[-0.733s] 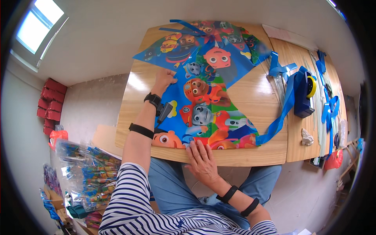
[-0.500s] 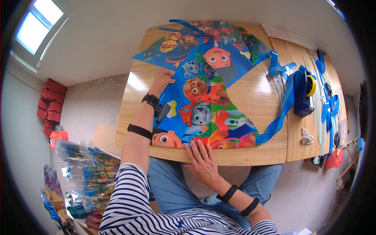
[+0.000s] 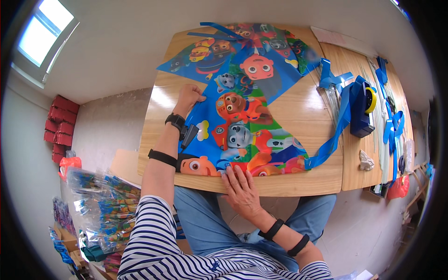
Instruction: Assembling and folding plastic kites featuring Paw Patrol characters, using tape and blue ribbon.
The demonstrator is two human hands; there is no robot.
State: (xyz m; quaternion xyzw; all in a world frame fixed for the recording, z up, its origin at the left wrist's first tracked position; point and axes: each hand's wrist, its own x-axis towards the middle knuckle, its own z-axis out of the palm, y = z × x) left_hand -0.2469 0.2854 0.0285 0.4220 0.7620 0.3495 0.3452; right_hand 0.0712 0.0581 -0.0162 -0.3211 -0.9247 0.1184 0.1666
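A thin, shiny kite sheet printed with cartoon animals lies on the wooden table, its lower edge along the table's near side. At the sheet's left edge, my left hand is closed, with finger and thumb pinching the border. My right hand lies flat with fingers extended, its fingertips resting on the lower border. A second printed kite piece spreads across the far end of the table, partly overlapped with the first. Blue ribbon trails from the lower right corner.
A dark blue tape dispenser with yellow tape stands at the right, beside thin pale rods and ribbon bunches. A crumpled white scrap lies nearby. Bagged printed pieces are heaped at lower left; red bundles are stacked behind.
The view has shifted very slightly. My left hand's finger and thumb have moved a little down along the sheet's left edge. My right hand stays in place on the lower border.
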